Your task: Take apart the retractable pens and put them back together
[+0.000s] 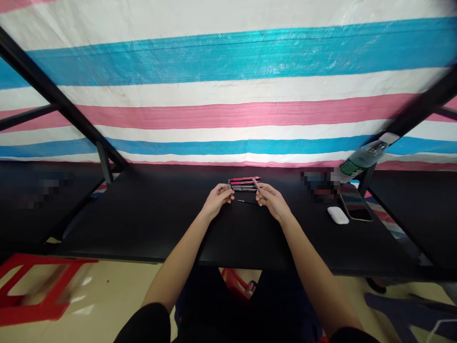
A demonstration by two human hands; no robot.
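My left hand (217, 200) is closed on a small dark piece just left of the pens; its exact shape is too small to tell. In my right hand (271, 200) a slim pen part (255, 183) is pinched, its upper end pointing up and left. Between and behind both hands, several red and grey pens (244, 182) lie side by side on the black table (157, 209). A thin dark rod with a light tip (244, 201) lies in front of them, its right end near my right fingers.
A water bottle (364, 159) stands at the back right, beside a phone (356, 204) and a white case (337, 215). Striped sheeting hangs behind the table. Dark metal bars slope at both sides. A red stool (46, 305) is on the floor at left.
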